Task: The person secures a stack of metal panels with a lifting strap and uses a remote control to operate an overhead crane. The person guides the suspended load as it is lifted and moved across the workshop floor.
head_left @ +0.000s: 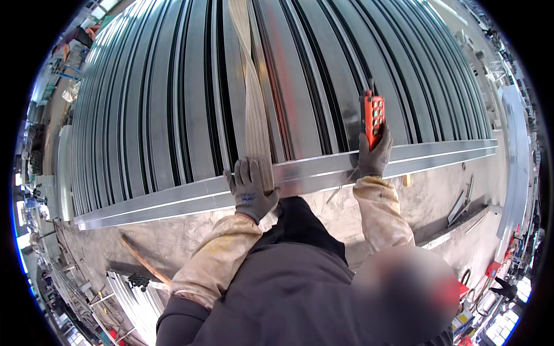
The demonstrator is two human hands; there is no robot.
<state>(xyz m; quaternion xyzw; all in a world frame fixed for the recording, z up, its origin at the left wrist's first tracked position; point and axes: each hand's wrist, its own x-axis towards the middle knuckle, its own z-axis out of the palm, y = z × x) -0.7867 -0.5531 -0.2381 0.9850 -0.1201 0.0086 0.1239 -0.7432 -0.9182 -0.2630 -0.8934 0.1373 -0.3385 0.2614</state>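
A red handheld remote control (374, 120) with several buttons and a short black antenna stands upright in my right hand (374, 155), whose grey-gloved fingers close round its lower end. My left hand (250, 189), gloved too, lies on a wide beige lifting strap (258, 124), with its fingers stretched forward over the front metal beam (314, 176). The strap runs from under this hand away over a broad frame of parallel grey metal profiles (196, 109). Pale, stained sleeve covers sheathe both my forearms.
Dusty concrete floor (190, 230) shows below the frame. A wooden stick (144, 258) and white metal profiles (137, 300) lie at the lower left. Metal offcuts (460, 205) rest at the right, near a long pale panel (515, 161). A blurred round patch covers the lower right.
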